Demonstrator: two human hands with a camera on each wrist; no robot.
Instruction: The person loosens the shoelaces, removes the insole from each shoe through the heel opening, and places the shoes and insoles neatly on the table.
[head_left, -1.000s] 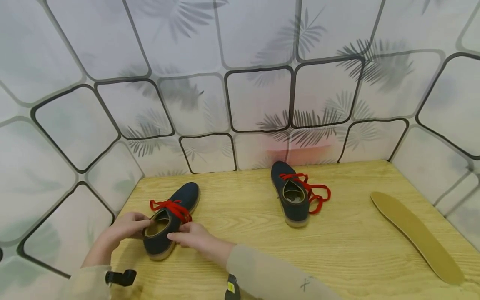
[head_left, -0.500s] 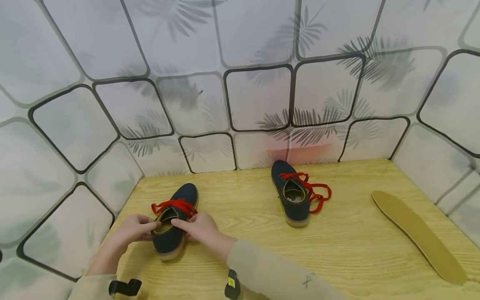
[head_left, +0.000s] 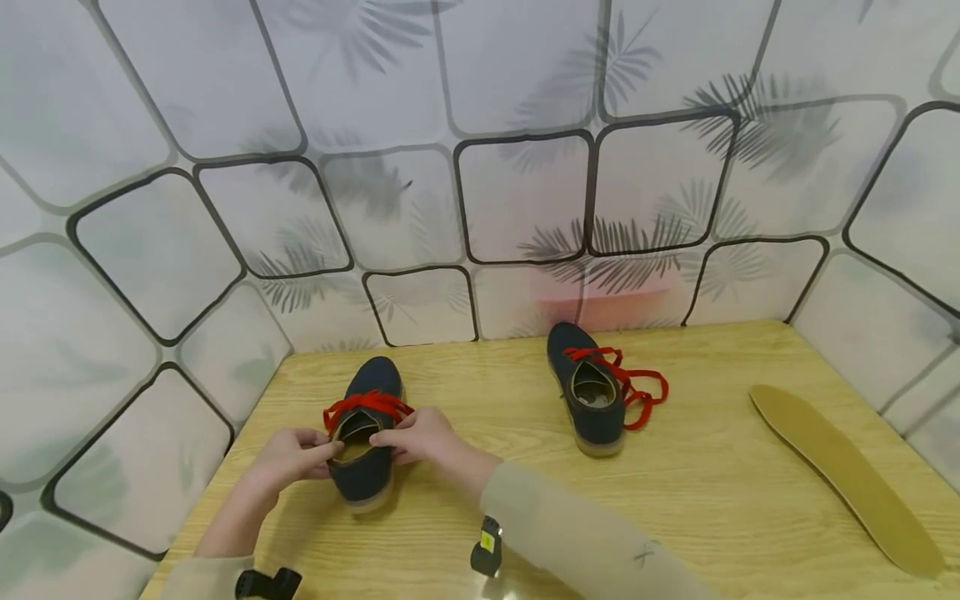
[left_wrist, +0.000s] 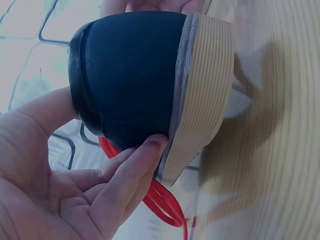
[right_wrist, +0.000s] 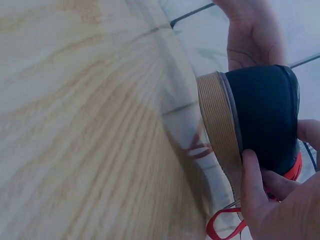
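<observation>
A navy shoe (head_left: 363, 478) with red laces (head_left: 375, 403) is at the left of the table, toe pointing away. My left hand (head_left: 296, 458) grips its left side, thumb over the opening's rim and fingers along the outside. On the right side my right hand (head_left: 431, 437) pinches the collar the same way. A tan lining or insole (head_left: 352, 451) shows inside the opening. In the left wrist view the ribbed pale sole (left_wrist: 205, 85) stands apart from the table at the heel. The right wrist view shows the dark heel (right_wrist: 262, 110) between both hands.
A matching navy shoe (head_left: 600, 423) with loosened red laces (head_left: 643, 396) stands further right, a greyish inside showing. A loose tan insole (head_left: 847, 479) lies on the wooden table (head_left: 675, 500) at the right. Patterned pale walls (head_left: 525, 200) bound the table behind and at the sides.
Both hands have shifted the held shoe rightward, and its toe now points more straight away. My right thumb has moved from the shoe's outer side up to the opening.
</observation>
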